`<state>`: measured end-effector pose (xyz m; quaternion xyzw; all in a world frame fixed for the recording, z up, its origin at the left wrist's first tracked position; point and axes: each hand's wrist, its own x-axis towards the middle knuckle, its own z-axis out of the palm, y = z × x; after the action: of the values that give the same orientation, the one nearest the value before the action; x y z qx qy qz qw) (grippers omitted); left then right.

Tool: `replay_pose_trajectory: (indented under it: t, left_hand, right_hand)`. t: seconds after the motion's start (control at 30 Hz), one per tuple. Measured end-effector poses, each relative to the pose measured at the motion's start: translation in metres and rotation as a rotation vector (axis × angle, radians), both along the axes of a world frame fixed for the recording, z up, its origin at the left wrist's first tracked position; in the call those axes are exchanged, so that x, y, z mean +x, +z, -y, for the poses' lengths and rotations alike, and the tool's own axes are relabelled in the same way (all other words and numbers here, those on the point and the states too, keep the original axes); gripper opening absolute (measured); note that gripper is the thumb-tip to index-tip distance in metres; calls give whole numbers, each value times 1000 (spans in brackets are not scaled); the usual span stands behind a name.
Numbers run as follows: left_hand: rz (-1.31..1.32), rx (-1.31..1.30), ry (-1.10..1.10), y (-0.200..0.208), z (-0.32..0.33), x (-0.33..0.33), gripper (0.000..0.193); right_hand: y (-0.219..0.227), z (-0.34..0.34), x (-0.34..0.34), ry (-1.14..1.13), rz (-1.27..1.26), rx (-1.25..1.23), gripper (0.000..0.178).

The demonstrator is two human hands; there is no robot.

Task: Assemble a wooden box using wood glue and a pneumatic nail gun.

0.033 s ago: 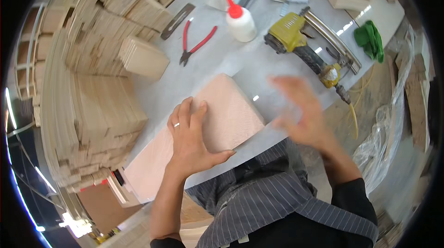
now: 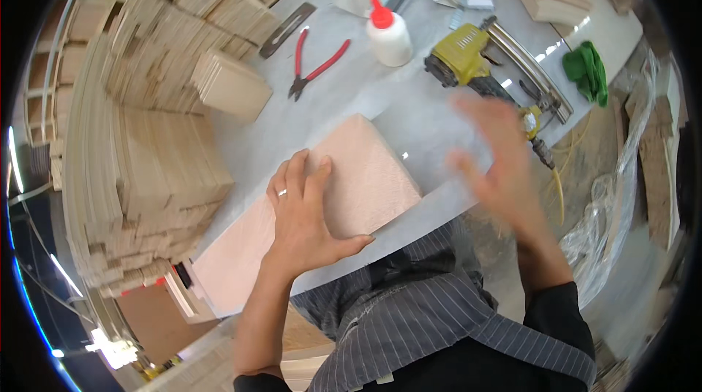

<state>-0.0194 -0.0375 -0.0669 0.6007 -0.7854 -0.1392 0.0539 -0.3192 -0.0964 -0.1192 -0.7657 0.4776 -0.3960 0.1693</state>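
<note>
At the far left I see pale wooden pieces piled in tall stacks [image 2: 168, 151], with a smaller stack of flat boards [image 2: 232, 91] standing against them on the grey worktop [image 2: 336, 96]; next, the left forearm [image 2: 263, 319] comes up from the lower edge, and the left hand [image 2: 301, 213], a ring on one finger, lies palm down on a long pinkish block [image 2: 365, 172], its fingers pointing away from the body and its thumb stuck out to the right; that grip is spread, pressing down rather than wrapped around the wood; the block lies on the worktop in front of the person, its long axis slanting from lower left to upper right, its broad end pointing away and to the right; beyond it, red-handled pliers [image 2: 296, 87] lie nose toward the person; farther right a white bottle [image 2: 390, 41] stands upright under a red pointed cap, its contents impossible for me to make out; the right hand [image 2: 504, 165], blurred, is raised near the worktop's edge, thumb and fingers apart; just past it lies a yellow nail gun [image 2: 461, 52], partly hidden by that hand, then a crumpled green cloth [image 2: 585, 70]; clear plastic film [image 2: 603, 224] hangs bunched at the far right.
</note>
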Motion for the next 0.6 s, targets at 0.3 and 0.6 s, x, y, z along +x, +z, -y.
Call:
replay_pose_trajectory:
  t: [0.3, 0.6]
  left_hand:
    - [-66, -66, -16, -4, 0, 5, 107]
    - [31, -39, -7, -8, 0, 7, 108]
  right_hand:
    - [-2, 89, -15, -286, -559, 222, 84]
    - [125, 41, 21, 18, -131, 528, 46]
